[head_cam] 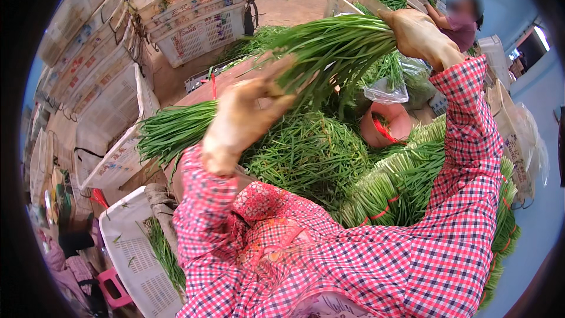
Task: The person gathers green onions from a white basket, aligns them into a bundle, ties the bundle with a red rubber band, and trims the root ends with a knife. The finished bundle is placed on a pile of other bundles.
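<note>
My right hand (421, 37) grips a loose bunch of green garlic chives (340, 39) at its stem end, raised in front of me. The leaves fan out to the left. My left hand (247, 117), blurred, has its thumb and fingers spread beside the leaf tips; whether it touches them is unclear. Behind its wrist lies another bunch of chives (181, 128) on a reddish-brown surface (187, 97). Below the raised bunch is a heap of loose chive leaves (309, 154). Bundles bound with red ties (388, 194) are stacked by my right arm.
A pink cylindrical container (368, 130) holds red ties. Stacks of white plastic crates (198, 35) stand at the left, with a tilted crate (117, 154) nearer. Another crate (132, 247) at lower left holds some chives. A co-worker (461, 26) sits at far right.
</note>
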A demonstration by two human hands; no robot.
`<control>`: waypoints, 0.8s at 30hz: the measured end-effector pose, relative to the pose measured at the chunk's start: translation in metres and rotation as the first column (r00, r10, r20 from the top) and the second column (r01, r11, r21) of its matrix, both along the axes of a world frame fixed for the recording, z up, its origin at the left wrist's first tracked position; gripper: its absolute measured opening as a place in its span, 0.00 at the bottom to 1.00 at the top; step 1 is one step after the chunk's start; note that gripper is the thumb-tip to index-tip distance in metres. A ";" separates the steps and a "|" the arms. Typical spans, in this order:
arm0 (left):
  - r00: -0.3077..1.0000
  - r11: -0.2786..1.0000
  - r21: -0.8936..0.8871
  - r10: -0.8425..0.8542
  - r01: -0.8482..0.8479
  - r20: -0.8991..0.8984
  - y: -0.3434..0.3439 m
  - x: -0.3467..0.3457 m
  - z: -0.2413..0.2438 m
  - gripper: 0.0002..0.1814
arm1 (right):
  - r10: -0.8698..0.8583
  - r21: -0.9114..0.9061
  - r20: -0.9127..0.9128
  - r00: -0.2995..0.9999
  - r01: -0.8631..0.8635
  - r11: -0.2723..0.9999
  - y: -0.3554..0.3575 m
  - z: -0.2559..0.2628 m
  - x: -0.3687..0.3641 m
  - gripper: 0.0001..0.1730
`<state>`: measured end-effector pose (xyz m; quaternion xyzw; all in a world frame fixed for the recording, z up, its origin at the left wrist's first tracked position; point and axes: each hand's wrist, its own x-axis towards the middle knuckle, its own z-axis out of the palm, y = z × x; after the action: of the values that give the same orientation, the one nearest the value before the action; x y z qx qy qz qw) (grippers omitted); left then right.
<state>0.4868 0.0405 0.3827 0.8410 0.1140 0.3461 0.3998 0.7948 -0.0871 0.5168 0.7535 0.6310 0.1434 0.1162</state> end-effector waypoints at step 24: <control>0.751 0.673 -0.538 -0.651 0.507 -0.107 -0.032 0.032 -0.041 0.45 | -0.015 0.138 -0.188 0.982 0.041 0.990 0.066 0.044 -0.105 0.24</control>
<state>0.5192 0.0089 0.3420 0.7482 -0.0231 0.0329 0.6622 0.6894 -0.0213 0.5607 0.7787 0.6167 0.1151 0.0049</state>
